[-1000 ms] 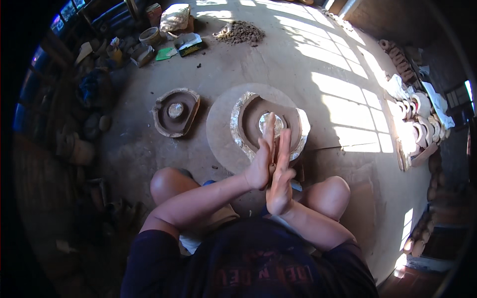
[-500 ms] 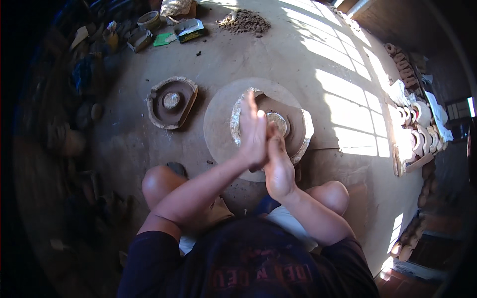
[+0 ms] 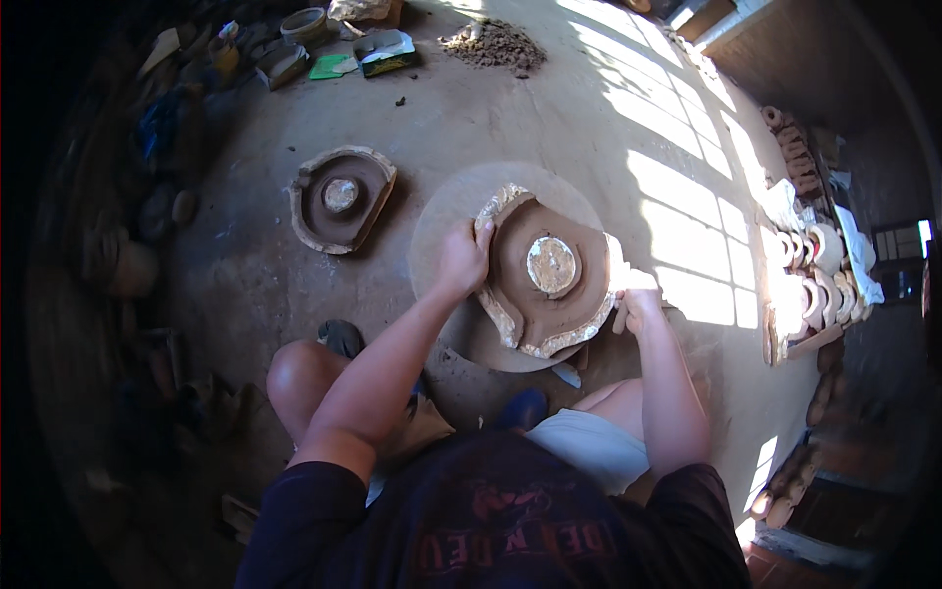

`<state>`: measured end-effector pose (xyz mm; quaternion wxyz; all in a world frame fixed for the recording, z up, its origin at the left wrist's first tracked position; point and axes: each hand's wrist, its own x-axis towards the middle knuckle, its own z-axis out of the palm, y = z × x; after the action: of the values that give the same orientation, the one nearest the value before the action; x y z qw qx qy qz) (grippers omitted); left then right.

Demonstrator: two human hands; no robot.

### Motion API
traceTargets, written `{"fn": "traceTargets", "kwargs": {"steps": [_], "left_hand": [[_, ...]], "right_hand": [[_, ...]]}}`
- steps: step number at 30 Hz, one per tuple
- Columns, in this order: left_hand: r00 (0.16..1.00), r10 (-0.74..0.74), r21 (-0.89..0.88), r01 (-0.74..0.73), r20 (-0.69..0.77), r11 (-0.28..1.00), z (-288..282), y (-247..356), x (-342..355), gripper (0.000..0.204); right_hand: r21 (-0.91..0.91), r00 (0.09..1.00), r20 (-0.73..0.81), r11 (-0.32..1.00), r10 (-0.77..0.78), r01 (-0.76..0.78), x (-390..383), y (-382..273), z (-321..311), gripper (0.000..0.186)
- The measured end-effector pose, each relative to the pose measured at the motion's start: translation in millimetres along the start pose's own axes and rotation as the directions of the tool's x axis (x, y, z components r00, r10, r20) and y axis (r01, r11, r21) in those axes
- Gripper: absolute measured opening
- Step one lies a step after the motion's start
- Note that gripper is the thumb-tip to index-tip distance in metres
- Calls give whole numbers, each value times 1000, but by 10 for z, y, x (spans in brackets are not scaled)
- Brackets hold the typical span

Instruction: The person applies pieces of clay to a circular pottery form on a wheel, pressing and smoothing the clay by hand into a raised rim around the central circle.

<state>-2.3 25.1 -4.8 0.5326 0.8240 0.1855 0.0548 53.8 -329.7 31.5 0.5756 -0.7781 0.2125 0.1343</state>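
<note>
A pale, rough-rimmed mould (image 3: 504, 319) rests on a round flat disc (image 3: 561, 194) in front of me. Brown clay (image 3: 512, 245) lines its inside, around a whitish round core (image 3: 551, 266). My left hand (image 3: 463, 257) is closed on the mould's left rim, thumb over the edge. At the opposite side, my right hand (image 3: 643, 296) grips the right rim, its fingers partly hidden and in bright light. To the left on the floor sits a similar clay-lined mould (image 3: 306, 228), away from both hands.
Crumbled dark clay (image 3: 494, 47) lies in a heap at the far side. Nearby stand a box (image 3: 385, 53), a green sheet (image 3: 330, 67) and a bowl (image 3: 303, 24). Several curved pieces (image 3: 820, 293) line the right. My knees (image 3: 299, 381) flank the disc's near side.
My hands, pressed together above the mould half a second ago, have parted. Each has taken hold of one side of the rim, and the core and clay are uncovered.
</note>
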Motion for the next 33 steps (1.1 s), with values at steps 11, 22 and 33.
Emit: {"fn": "traceTargets", "kwargs": {"steps": [11,22,33], "left_hand": [[970,175,10,-175,-166,984,-504,234,19,45],[994,103,-223,-106,-23,969,-422,231,137,45],[989,139,-223,-125,48,967,-401,182,196,47]], "right_hand": [[-750,267,441,-189,-857,634,191,-510,-31,34],[-446,380,781,-17,-495,895,-88,-1358,970,35],[-309,232,891,-146,-389,940,-95,-1355,869,44]]}}
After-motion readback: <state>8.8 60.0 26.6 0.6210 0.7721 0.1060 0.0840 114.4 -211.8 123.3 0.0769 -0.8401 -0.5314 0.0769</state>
